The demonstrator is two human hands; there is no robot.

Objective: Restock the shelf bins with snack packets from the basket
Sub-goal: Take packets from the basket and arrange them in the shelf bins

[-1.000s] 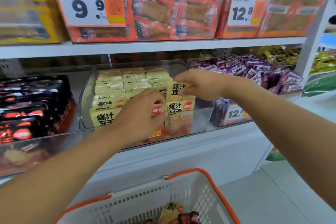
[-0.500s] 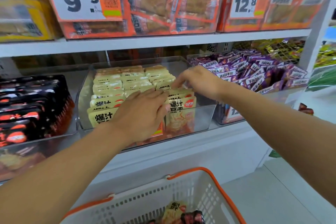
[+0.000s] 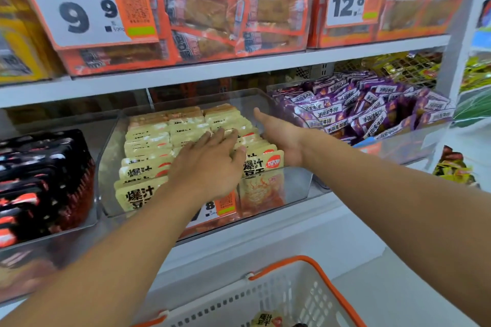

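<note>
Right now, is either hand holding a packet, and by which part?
Nothing is held. The left hand lies flat on the yellow packets; the right hand is open, edge-on against their right-hand row.

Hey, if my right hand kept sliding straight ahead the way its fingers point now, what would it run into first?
Probably the back wall of the clear bin. The right hand lies flat beside the yellow packets, fingers aimed up the open gap along their right side. Depth is hard to judge.

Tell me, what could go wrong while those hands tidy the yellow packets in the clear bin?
The left hand presses flat on the yellow packets; pushing harder might topple the upright rows. The right hand lies along the clear bin wall, beside the heaped purple packets, and could knock some loose.
</note>
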